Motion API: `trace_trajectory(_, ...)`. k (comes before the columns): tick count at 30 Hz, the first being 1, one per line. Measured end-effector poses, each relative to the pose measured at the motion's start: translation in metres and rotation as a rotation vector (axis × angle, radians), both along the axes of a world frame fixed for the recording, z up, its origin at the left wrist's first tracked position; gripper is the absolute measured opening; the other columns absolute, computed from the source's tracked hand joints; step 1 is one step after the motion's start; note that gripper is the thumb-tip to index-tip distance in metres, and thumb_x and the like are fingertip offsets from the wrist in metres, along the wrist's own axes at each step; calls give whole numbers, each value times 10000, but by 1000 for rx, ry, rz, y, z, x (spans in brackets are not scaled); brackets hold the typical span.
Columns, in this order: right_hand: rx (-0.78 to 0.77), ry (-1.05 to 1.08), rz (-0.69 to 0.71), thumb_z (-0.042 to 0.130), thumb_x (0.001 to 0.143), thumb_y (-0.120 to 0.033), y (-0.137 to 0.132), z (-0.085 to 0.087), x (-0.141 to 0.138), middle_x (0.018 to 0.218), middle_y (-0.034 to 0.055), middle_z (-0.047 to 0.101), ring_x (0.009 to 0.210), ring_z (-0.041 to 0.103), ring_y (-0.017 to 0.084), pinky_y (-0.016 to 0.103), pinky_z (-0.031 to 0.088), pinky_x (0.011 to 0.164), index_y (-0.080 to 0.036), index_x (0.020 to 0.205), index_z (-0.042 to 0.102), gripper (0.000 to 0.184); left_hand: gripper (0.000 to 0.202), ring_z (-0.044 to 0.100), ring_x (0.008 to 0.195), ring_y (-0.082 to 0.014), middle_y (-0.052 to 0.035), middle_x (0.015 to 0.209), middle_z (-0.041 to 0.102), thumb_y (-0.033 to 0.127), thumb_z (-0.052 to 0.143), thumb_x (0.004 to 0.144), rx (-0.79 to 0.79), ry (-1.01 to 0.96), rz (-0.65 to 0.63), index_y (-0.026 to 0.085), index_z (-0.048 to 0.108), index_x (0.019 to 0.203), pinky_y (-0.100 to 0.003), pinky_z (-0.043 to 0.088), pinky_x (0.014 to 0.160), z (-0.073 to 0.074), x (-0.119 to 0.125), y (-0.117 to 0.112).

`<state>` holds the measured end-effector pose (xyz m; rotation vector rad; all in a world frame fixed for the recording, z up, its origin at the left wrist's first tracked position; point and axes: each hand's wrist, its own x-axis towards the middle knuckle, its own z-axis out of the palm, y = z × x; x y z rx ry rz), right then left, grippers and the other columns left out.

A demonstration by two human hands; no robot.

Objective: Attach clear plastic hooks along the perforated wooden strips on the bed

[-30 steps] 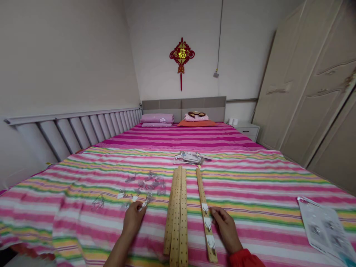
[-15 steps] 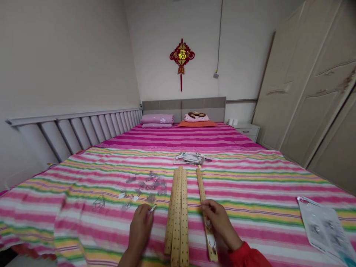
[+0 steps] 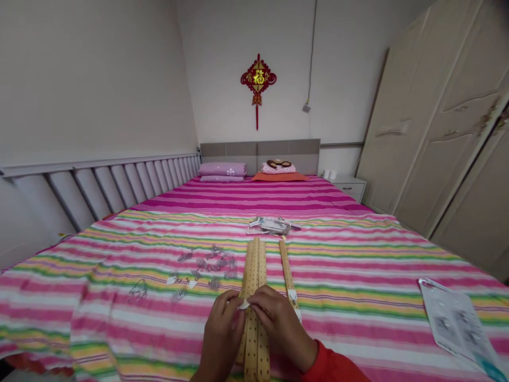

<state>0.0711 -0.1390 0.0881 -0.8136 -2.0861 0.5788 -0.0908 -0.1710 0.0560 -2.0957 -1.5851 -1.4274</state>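
- Since the earlier frame, both hands have come in from either side and met over the middle of the bed; the left hand has left the scattered clear pieces, and the right hand has moved off the narrow strip.
- The two hands are pressed close together, fingers curled, with the wrists low and angled inward. Their fingertips pinch a small white tab between them, directly above the wooden boards.
- The boards lie side by side, running from near to far, and are dotted with rows of holes. The hands cover their middle, and the near ends run out of view.
- Just right of the boards lies a narrow wooden strip carrying white hooks. The right hand hides part of it, so the hooks cannot all be counted.
- A clear plastic packet lies beyond the boards, toward the far end. Its contents are too small to make out.
- Small clear pieces lie scattered left of the boards, on the striped bed. Their exact shape is hard to tell.
- A printed sheet lies at the right, its near corner cut off by the frame.
- A red sleeve covers the right forearm.
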Motion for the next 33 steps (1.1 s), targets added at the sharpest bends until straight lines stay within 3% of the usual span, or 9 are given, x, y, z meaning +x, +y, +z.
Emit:
trace_trajectory(5, -112, 218, -34, 552, 824, -140, 6, -3, 14, 827, 40, 621, 791, 598, 175, 274, 457, 680, -231, 838, 713, 186, 82, 608, 942, -237, -80, 945, 636, 260, 607, 744, -272, -390, -120, 203, 637, 794, -379, 512, 816, 11, 19, 9)
trace_trajectory(8, -361, 412, -91, 635, 757, -241, 13, -7, 21, 695, 26, 633, 656, 586, 166, 266, 446, 581, -196, 732, 711, 91, 273, 630, 915, -241, -87, 916, 664, 353, 683, 667, -509, -783, -232, 177, 627, 868, -364, 518, 802, 20, 32, 16)
trace_trajectory(10, -586, 567, -121, 695, 691, -327, 17, -9, 26, 584, 3, 618, 533, 549, 142, 249, 415, 498, -177, 701, 700, 151, 397, 636, 934, -235, -97, 940, 674, 379, 720, 626, -615, -996, -291, 161, 608, 938, -343, 514, 820, 23, 41, 20)
trace_trajectory(12, -755, 718, -153, 744, 619, -378, 19, -11, 31, 521, -12, 606, 457, 511, 117, 230, 380, 446, -164, 693, 693, 232, 469, 644, 923, -225, -94, 933, 673, 355, 768, 566, -653, -1102, -313, 155, 586, 949, -329, 510, 833, 21, 52, 22)
trace_trajectory(15, -849, 872, -211, 789, 547, -368, 16, -12, 37, 487, -20, 600, 431, 496, 103, 216, 358, 429, -154, 683, 696, 270, 532, 663, 783, -194, -48, 830, 660, 284, 806, 504, -667, -1131, -348, 169, 549, 956, -326, 531, 772, 13, 69, 23)
trace_trajectory(18, -859, 934, -216, 795, 541, -336, 10, -12, 39, 479, -28, 590, 424, 476, 93, 214, 355, 428, -153, 672, 700, 243, 515, 659, 720, -176, -13, 768, 642, 252, 785, 540, -606, -1084, -361, 189, 532, 984, -322, 542, 723, 5, 84, 21)
trace_trajectory(23, -842, 941, -220, 783, 568, -307, 3, -13, 42, 533, -16, 616, 438, 435, 77, 204, 323, 424, -151, 669, 704, 202, 437, 655, 847, -196, -65, 894, 672, 221, 739, 599, -543, -950, -318, 186, 568, 1000, -310, 530, 749, 7, 93, 16)
trace_trajectory(27, -767, 886, -251, 758, 582, -304, 1, -13, 44, 500, -29, 584, 453, 441, 91, 215, 336, 442, -157, 639, 695, 170, 467, 663, 720, -175, -34, 760, 683, 240, 750, 587, -574, -1079, -380, 185, 554, 1008, -297, 530, 699, 9, 92, 15)
trace_trajectory(33, -514, 661, -289, 649, 702, -290, -4, -17, 48, 583, 10, 626, 542, 553, 156, 264, 440, 522, -173, 656, 656, 126, 563, 630, 600, -135, -28, 644, 678, 262, 845, 439, -789, -1313, -269, 145, 577, 920, -211, 460, 563, 11, 90, 17)
